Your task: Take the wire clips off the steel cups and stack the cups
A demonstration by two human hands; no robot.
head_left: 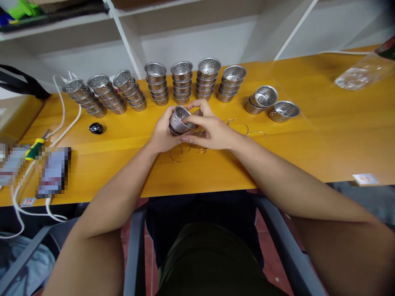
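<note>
A small perforated metal cup (pixel 178 120) is held tilted above the table, its opening facing up. My left hand (pixel 162 133) is closed around its left side. My right hand (pixel 212 127) grips it from the right, with a finger reaching into the opening and the thumb low near its base. Part of the cup's right side is hidden by these fingers. Thin curved wire pieces (pixel 202 150) lie on the table under and beside my hands. More curved wires (pixel 255 132) lie to the right.
Several stacks of similar cups (pixel 182 84) line the back of the orange table (pixel 324 139). A leaning cup pair (pixel 262 98) and a single cup (pixel 283 112) stand right. Leftward are a dark shiny object (pixel 96 128), a phone (pixel 54 172), a screwdriver (pixel 35 149) and white cables (pixel 63 133).
</note>
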